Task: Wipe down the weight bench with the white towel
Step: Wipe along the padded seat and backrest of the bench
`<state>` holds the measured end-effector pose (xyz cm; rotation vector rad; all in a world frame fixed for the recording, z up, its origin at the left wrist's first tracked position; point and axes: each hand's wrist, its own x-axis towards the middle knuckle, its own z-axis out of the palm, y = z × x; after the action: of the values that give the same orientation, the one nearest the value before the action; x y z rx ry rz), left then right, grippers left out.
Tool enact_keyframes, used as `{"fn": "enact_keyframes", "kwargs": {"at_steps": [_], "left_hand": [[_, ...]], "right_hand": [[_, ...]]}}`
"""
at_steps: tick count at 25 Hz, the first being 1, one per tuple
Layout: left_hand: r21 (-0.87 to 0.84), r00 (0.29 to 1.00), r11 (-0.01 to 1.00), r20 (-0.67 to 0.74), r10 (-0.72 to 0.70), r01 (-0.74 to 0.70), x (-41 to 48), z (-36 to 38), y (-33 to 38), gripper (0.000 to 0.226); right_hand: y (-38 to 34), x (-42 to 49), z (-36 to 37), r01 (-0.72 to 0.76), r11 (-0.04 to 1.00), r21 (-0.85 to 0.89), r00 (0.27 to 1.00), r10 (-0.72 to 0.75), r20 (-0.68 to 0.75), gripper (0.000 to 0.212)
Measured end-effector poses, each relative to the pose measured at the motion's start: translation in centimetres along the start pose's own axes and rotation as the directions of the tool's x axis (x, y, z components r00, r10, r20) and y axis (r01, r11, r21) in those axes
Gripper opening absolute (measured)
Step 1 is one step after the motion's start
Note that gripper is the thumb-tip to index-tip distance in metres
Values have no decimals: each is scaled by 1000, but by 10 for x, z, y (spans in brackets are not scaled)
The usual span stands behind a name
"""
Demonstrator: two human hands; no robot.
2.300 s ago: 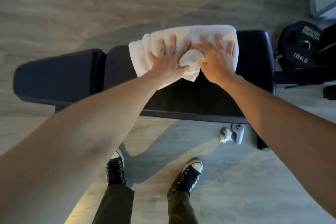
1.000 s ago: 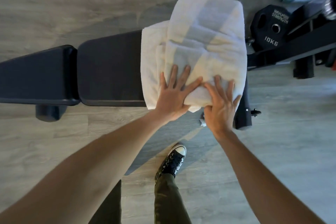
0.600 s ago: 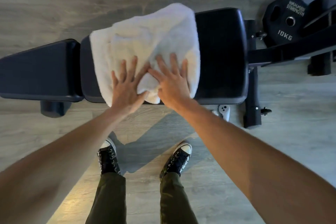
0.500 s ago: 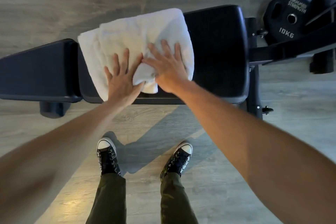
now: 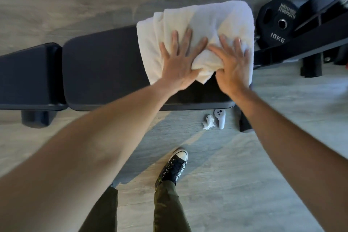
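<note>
The black padded weight bench point(image 5: 105, 73) runs left to right across the view. A folded white towel point(image 5: 203, 20) lies over its right end, covering that end's far edge. My left hand point(image 5: 178, 62) presses flat on the towel's near left part, fingers spread. My right hand point(image 5: 232, 64) presses on the towel's near right part, thumb pinching a bunched fold between the two hands.
A black 10 kg weight plate point(image 5: 276, 24) and a dark rack frame point(image 5: 305, 43) stand just right of the bench. A white controller point(image 5: 219, 118) and a small crumpled white object point(image 5: 208, 122) lie on the wood floor below the bench. My shoe point(image 5: 175, 167) stands near.
Both hands have slid the towel from the bench's middle to its right end. The view has shifted right with them; only one shoe shows now.
</note>
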<state>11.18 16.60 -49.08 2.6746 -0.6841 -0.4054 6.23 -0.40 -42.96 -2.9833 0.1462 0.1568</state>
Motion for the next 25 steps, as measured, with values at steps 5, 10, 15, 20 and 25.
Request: {"fn": "enact_keyframes", "kwargs": {"at_steps": [5, 10, 15, 20, 25], "left_hand": [[48, 996, 996, -39, 76, -75, -63, 9, -40, 83], [41, 995, 997, -86, -55, 58, -105, 14, -101, 86], [-11, 967, 972, -92, -236, 236, -136, 13, -173, 85], [-51, 922, 923, -56, -384, 381, -192, 4, -235, 88], [-21, 935, 935, 9, -355, 355, -163, -19, -281, 85]], "right_hand": [[-48, -50, 33, 33, 998, 46, 998, -30, -56, 77], [-111, -41, 56, 156, 987, 34, 986, -158, 56, 83], [-181, -4, 84, 328, 945, -4, 924, -320, 207, 77], [-260, -6, 113, 482, 876, -18, 832, -450, 324, 72], [-273, 58, 113, 614, 788, -49, 758, -571, 317, 64]]}}
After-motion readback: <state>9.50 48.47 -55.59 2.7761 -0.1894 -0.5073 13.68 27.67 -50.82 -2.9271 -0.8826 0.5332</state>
